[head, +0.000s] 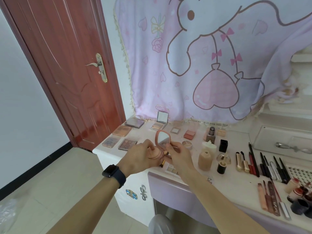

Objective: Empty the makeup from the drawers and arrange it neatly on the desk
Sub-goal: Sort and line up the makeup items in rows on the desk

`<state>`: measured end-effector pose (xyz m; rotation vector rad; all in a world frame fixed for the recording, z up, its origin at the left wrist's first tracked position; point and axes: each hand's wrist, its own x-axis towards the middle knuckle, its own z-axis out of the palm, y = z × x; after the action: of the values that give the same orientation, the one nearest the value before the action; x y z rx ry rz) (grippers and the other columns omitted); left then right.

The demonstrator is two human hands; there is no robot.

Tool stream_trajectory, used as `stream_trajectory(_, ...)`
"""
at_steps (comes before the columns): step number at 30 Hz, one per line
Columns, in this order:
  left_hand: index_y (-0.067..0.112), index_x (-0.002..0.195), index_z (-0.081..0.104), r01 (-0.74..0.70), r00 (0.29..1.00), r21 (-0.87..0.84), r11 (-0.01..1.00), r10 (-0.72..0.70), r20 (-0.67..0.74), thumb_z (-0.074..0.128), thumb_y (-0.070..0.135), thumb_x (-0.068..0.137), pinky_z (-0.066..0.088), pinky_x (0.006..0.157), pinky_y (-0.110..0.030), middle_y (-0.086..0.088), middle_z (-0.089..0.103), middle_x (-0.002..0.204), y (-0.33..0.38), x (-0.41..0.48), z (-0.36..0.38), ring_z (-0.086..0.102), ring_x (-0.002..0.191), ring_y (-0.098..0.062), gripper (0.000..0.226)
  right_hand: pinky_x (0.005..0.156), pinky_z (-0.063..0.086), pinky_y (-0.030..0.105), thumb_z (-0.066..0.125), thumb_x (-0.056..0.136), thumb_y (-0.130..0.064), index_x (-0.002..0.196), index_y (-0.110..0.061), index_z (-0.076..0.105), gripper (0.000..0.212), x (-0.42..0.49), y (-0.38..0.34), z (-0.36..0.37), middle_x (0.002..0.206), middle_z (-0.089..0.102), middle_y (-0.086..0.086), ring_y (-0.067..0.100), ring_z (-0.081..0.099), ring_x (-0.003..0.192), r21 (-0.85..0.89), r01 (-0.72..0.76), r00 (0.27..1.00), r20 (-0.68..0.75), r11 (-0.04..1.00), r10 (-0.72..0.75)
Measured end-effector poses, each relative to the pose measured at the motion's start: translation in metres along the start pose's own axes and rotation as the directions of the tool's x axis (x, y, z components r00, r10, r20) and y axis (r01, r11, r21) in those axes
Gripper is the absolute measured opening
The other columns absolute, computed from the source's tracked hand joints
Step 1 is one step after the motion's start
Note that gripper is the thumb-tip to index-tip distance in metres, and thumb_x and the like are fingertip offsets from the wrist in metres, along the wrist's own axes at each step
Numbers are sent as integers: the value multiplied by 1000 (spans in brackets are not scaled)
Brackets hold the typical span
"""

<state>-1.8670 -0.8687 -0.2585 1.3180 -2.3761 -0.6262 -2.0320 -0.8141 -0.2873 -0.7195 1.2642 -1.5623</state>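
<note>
Here, head view, the only one recorded. A pink compact [160, 146] is held by both hands above the left part of the desk [236, 184]. Its mirror lid is raised upright and faces the camera.

The left hand [141, 157] is curled round the round base from the left side. A black watch [114, 174] is worn on that wrist. The right hand [179, 157] is closed on the right side of the compact, with the fingertips pinching just under the lid.

Four flat palettes [127, 144] are laid in two rows at the desk's left end, beyond the left hand and apart from it. A second compact [160, 122] is stood open at the back, just in front of the cartoon cloth [211, 65].

A beige foundation bottle [205, 160] is seen upright just right of the right hand. Further right, pencils [265, 166] are laid side by side in a row. Lip glosses [270, 200] are laid nearer the front edge. A red door [70, 68] is noted at left.
</note>
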Motion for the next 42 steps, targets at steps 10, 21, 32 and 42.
stream_trajectory(10, 25, 123, 46, 189, 973, 22, 982, -184, -141, 78, 54, 75, 50, 74, -31, 4, 69, 112, -33, 67, -3, 64, 97, -18, 64, 102, 48, 36, 44, 101, -31, 137, -24, 58, 39, 87, -22, -8, 135, 62, -4, 19, 56, 124, -925, 171, 978, 120, 338, -168)
stream_trajectory(21, 22, 119, 40, 291, 948, 204, 935, -252, -195, 54, 58, 88, 47, 90, -40, -3, 65, 111, -42, 122, 49, 59, 103, -31, 49, 109, 27, 52, 19, 102, -48, 131, -18, 56, 56, 137, -2, -12, 141, 52, 5, 26, 42, 133, -946, 232, 972, 216, -227, 95)
stream_trajectory(32, 24, 123, 42, 343, 936, 184, 921, -318, -154, 62, 61, 81, 40, 92, -41, -4, 65, 114, -58, 131, 46, 56, 110, -28, 60, 112, 23, 54, 17, 103, -49, 131, -19, 55, 56, 146, 3, -9, 133, 56, 5, 29, 53, 121, -957, 201, 977, 181, -211, 109)
stream_trajectory(42, 25, 145, 35, 296, 953, 214, 931, -272, -134, 57, 77, 79, 34, 106, -46, -6, 54, 140, -67, 128, 40, 45, 132, -27, 87, 118, 16, 57, 18, 102, -53, 135, -20, 55, 59, 148, 3, -6, 141, 53, 7, 28, 48, 130, -942, 217, 973, 190, -256, 128)
